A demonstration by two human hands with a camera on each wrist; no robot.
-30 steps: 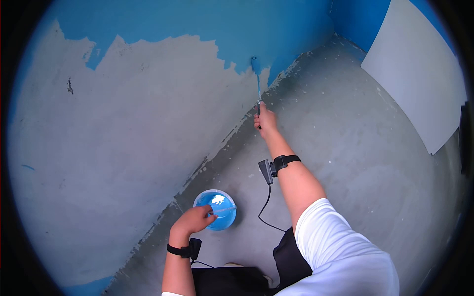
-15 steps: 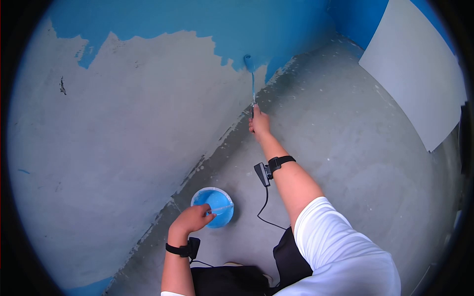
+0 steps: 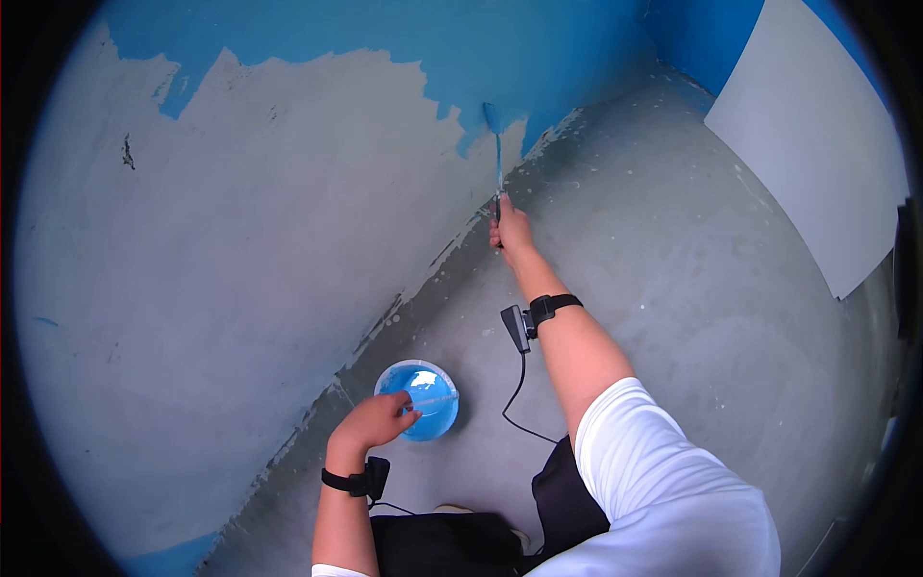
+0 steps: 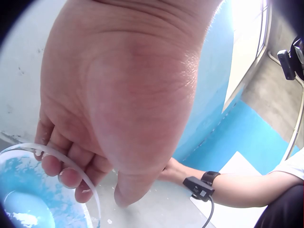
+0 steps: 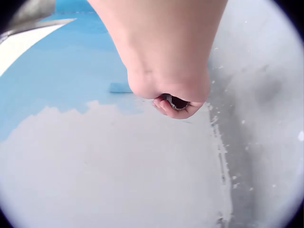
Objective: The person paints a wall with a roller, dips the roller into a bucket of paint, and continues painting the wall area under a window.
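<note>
My right hand [image 3: 512,231] grips the dark handle of a paint roller [image 3: 492,117]. The roller's blue sleeve lies against the wall at the ragged lower edge of the blue paint. In the right wrist view, the fingers curl round the handle's end, and part of the blue sleeve [image 5: 121,88] shows past the hand. My left hand [image 3: 377,420] is over a white bucket [image 3: 386,371] of blue paint. Its fingers hook round the bucket's pale handle [image 4: 71,164], and the thumb hangs apart from it in the left wrist view.
The wall's bare grey-white part [image 3: 240,221] spreads below the blue area. Grey, paint-speckled floor [image 3: 673,250] meets it along a slanting edge. A large white sheet [image 3: 808,144] leans at the right. A cable [image 3: 510,394] hangs from the right wrist camera.
The roller has shifted slightly along the wall, and blue now reaches a little lower just left of it. My left hand stays at the bucket.
</note>
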